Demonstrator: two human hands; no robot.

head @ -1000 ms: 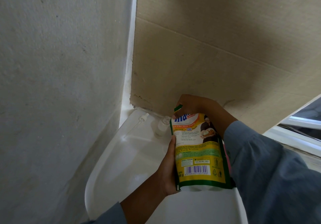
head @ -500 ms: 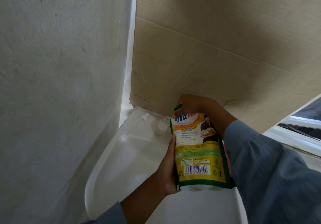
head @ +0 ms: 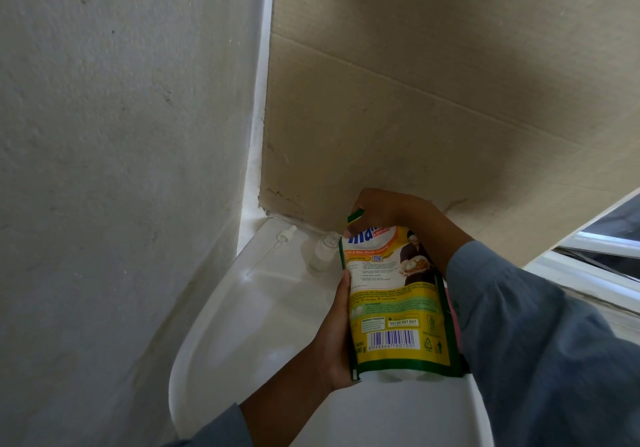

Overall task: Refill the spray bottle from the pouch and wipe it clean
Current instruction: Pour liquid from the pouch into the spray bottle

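Yellow-and-green printed refill pouch held upright over white plastic tray. Left hand wraps its lower left edge, thumb up the side. Right hand pinches its top corner; fingertips hidden behind pouch. Small clear uncapped spray bottle stands just left of right hand, partly occluded. Grey wall and brown cardboard sheet crowd the tray's far rim.

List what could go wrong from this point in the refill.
1. The spray bottle stands open and unheld on the white surface, close beside the pouch; a bump could topple it.
2. Its neck looks narrow and both hands hold the pouch, left hand low, right hand at the top, so liquid may miss.
3. The loose spray head lies near the edge and could roll away.
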